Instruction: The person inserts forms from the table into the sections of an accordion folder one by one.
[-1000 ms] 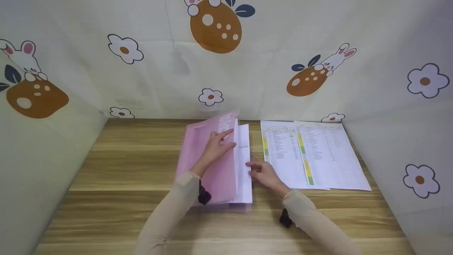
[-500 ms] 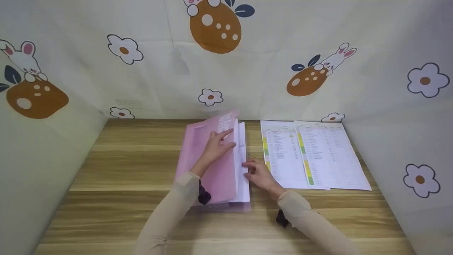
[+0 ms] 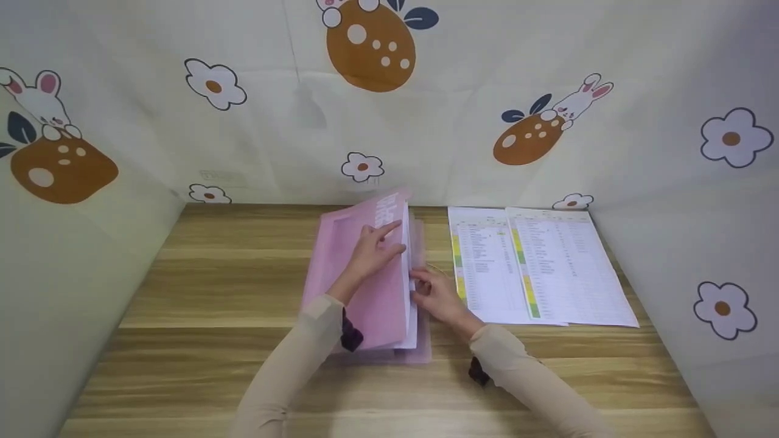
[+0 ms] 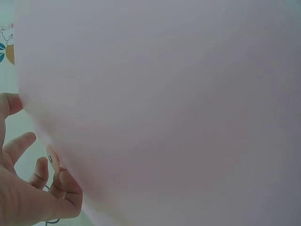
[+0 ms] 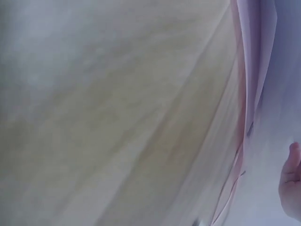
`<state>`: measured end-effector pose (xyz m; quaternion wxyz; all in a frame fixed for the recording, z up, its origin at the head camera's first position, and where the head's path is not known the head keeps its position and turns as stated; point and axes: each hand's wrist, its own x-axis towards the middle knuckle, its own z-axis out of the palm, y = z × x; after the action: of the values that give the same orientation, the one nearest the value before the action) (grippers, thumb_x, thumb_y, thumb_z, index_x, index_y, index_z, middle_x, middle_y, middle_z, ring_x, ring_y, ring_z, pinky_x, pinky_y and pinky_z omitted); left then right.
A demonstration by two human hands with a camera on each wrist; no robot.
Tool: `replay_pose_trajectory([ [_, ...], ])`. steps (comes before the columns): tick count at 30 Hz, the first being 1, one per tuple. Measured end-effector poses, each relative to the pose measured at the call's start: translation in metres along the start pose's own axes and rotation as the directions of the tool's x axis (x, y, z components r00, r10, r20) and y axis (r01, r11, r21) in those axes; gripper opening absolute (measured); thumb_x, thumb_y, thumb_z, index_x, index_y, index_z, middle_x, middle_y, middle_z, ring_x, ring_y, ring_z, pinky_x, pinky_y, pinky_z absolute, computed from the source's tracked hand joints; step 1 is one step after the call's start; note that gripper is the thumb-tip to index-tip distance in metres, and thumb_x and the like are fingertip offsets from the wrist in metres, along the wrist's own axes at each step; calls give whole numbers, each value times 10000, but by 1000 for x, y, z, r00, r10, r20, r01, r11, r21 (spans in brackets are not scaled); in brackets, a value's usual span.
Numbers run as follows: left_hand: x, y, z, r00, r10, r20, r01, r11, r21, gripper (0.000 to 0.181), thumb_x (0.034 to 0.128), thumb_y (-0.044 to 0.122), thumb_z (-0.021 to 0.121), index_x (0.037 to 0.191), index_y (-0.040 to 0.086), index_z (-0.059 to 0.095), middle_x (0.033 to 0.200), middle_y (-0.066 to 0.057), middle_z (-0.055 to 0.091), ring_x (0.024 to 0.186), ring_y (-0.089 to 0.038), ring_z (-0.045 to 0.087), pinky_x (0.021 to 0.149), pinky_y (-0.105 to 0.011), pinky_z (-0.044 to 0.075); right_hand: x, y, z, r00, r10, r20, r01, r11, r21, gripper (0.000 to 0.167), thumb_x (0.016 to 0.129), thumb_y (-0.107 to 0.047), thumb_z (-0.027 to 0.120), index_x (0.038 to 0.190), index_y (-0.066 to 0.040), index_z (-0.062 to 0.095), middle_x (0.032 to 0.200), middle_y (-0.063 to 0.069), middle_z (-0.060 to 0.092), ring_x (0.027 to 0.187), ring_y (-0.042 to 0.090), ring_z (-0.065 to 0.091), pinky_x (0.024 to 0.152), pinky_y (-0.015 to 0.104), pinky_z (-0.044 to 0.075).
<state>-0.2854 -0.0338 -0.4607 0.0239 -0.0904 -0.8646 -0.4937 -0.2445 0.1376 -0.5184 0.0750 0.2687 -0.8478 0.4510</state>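
A pink file folder [image 3: 347, 261] lies in the middle of the table, its front cover lifted along the right side. My left hand [image 3: 369, 252] holds that cover by its right edge. Fingers curl at the edge of the cover [image 4: 164, 103], beside a small round button [image 4: 52, 158], in the left wrist view. White papers [image 3: 412, 331] lie under the cover, mostly hidden. With thumb and forefinger my right hand [image 3: 439, 296] grips their right edge. Only part of the right hand [image 5: 291, 181] shows in the right wrist view.
Two printed sheets with colour-marked columns lie to the right, the right sheet [image 3: 572, 274] overlapping the left sheet [image 3: 487, 292]. A thin cord [image 3: 439, 269] runs from the folder near my right hand. Patterned curtain [image 3: 268, 152] encloses the back and sides of the wooden table [image 3: 213, 304].
My right hand has moved left, and the white papers have slid further under the pink cover. A strip of the folder's back now shows at their right. The left hand stays in place.
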Motion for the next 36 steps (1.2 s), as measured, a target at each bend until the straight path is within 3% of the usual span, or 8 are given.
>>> replay_pose_trajectory([
  [5, 0, -1, 1, 1000, 19, -5, -19, 1000, 3, 507, 752, 235, 651, 1238, 153, 533, 879, -95, 365, 753, -180, 343, 629, -283, 317, 2, -5, 2, 997, -65, -37, 63, 996, -69, 389, 664, 60, 625, 1052, 60, 595, 974, 123, 592, 779, 219, 559, 678, 288, 449],
  [11, 0, -2, 0, 999, 42, -8, -42, 999, -2, 510, 750, 243, 657, 1236, 148, 534, 856, -76, 360, 728, -172, 332, 618, -281, 316, 4, -5, 5, 1000, 10, -19, -12, 996, -84, 434, 647, 61, 595, 1078, 8, 603, 1001, 115, 606, 735, 187, 594, 642, 233, 459],
  [14, 0, -3, 0, 999, 42, -8, -42, 999, -5, 509, 751, 241, 654, 1236, 144, 534, 856, -74, 361, 730, -169, 333, 622, -281, 315, 5, -4, 6, 996, 88, 1, -88, 996, 5, 447, 658, 82, 579, 1099, 9, 593, 1058, 145, 586, 799, 218, 596, 663, 243, 464],
  [18, 1, -3, 1, 999, 45, -10, -45, 999, -4, 506, 749, 233, 649, 1234, 140, 536, 856, -76, 362, 733, -171, 337, 619, -282, 312, 4, -2, 10, 982, 183, 37, -186, 974, 130, 449, 698, 100, 552, 1144, 49, 551, 1136, 202, 531, 895, 282, 578, 722, 287, 460],
  [24, 0, -3, 2, 999, 51, -19, -51, 999, -14, 507, 744, 227, 645, 1230, 130, 539, 856, -74, 358, 749, -186, 351, 621, -287, 312, 4, -16, 11, 970, 224, 95, -243, 922, 303, 436, 732, 146, 468, 1167, 144, 465, 1179, 282, 454, 970, 375, 518, 780, 369, 436],
  [30, 0, -2, 2, 999, 32, -17, -33, 999, -21, 508, 743, 234, 647, 1231, 140, 539, 862, -70, 355, 763, -191, 359, 633, -291, 319, 3, -30, 7, 964, 235, 122, -262, 908, 326, 429, 721, 164, 429, 1150, 172, 449, 1148, 297, 463, 964, 375, 512, 780, 366, 434],
  [36, -1, -2, 2, 1000, 17, -12, -17, 999, -27, 509, 744, 234, 651, 1233, 149, 538, 865, -76, 355, 751, -189, 356, 619, -284, 315, 2, -10, 12, 967, 220, 129, -251, 911, 327, 425, 726, 144, 448, 1150, 179, 441, 1124, 308, 473, 939, 386, 526, 770, 374, 439],
])
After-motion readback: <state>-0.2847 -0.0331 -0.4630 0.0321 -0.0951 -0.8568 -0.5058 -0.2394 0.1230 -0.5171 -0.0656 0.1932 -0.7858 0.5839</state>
